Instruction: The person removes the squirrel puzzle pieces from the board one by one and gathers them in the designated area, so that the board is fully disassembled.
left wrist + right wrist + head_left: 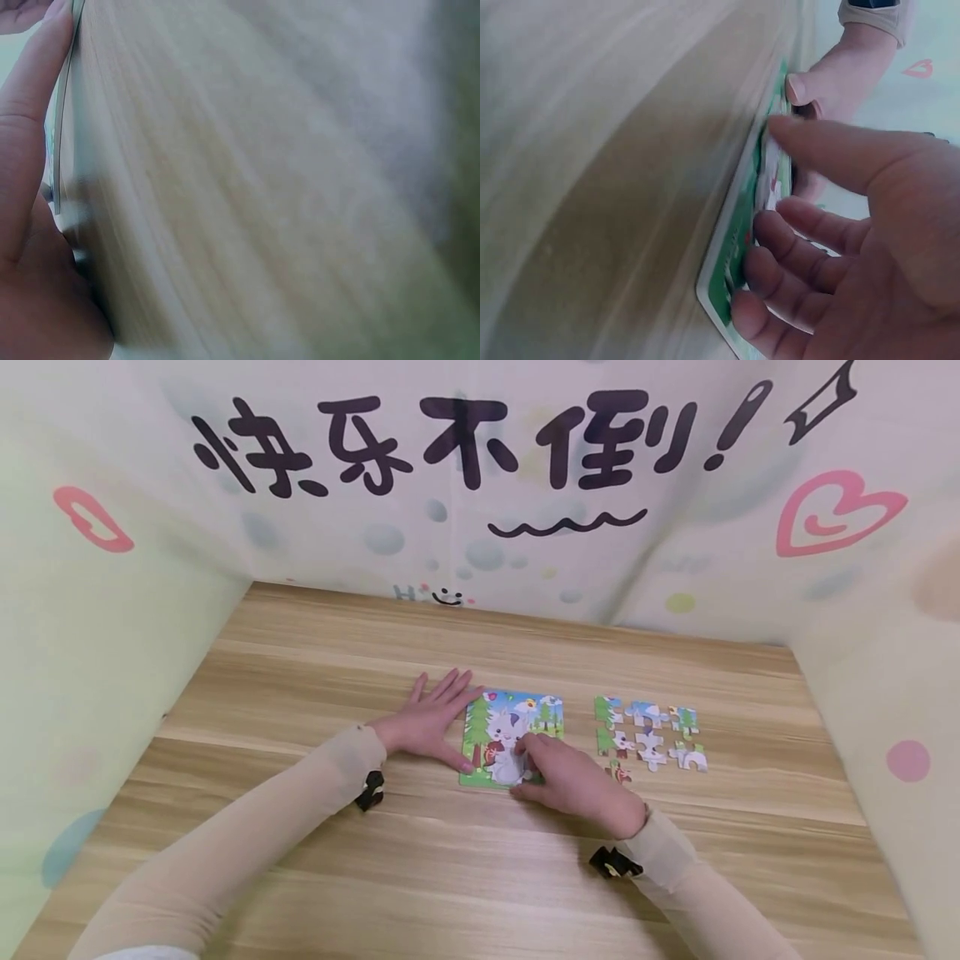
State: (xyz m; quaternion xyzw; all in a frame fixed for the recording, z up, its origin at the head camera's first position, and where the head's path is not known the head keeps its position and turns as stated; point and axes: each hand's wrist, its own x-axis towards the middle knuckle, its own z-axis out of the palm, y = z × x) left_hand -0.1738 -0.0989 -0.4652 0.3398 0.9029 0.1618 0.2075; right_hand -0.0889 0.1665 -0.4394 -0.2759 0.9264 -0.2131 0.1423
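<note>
A jigsaw puzzle board (480, 777) with a picture of a white animal among green trees lies flat on the table. My left hand (426, 725) is spread at its left side, its thumb on the lower left part and a fingertip at the top left corner. Over the lower right of the board is my right hand (573, 783), its fingers curled. In the right wrist view, its thumb and fingertips pinch a puzzle piece (763, 180) that sits slightly raised from the board. The fingers partly hide this piece in the head view.
Several loose puzzle pieces (651, 753) lie in rows right of the board, the lowest one close to my right wrist. The wooden table (315, 643) is bounded by printed cloth walls (337, 543) at the back and both sides.
</note>
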